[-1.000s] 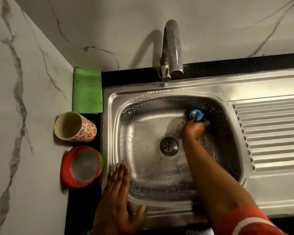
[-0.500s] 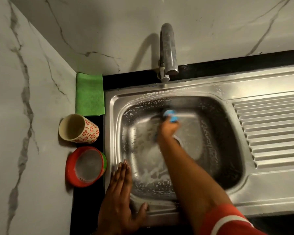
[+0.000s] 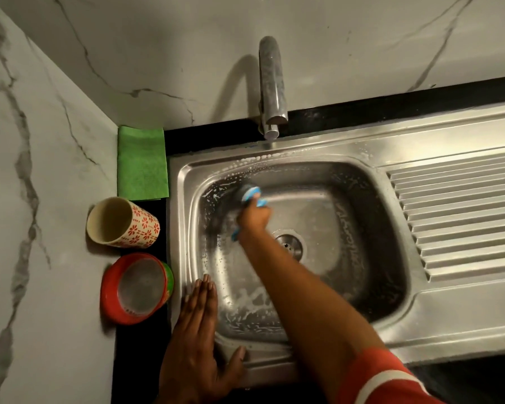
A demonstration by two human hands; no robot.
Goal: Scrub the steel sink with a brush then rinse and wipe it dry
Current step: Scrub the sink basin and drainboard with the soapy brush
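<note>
Suds streak the steel sink [image 3: 347, 339], set in a black counter, and the blue brush [image 3: 250, 195] presses against the basin's far-left wall below the tap [image 3: 271, 88]. The right hand [image 3: 254, 218] grips its handle, fingers wrapped round it. The left hand [image 3: 199, 339] lies flat, fingers straight, on the sink's near-left rim. Left of the basin sit a green cloth [image 3: 142, 163], a patterned cup [image 3: 123, 223] and a red tub [image 3: 134, 288].

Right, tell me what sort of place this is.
Most likely a home kitchen: a steel sink with a ribbed drainboard, a tap against marble-look wall tiles, and a patterned cup on the black counter.
</note>
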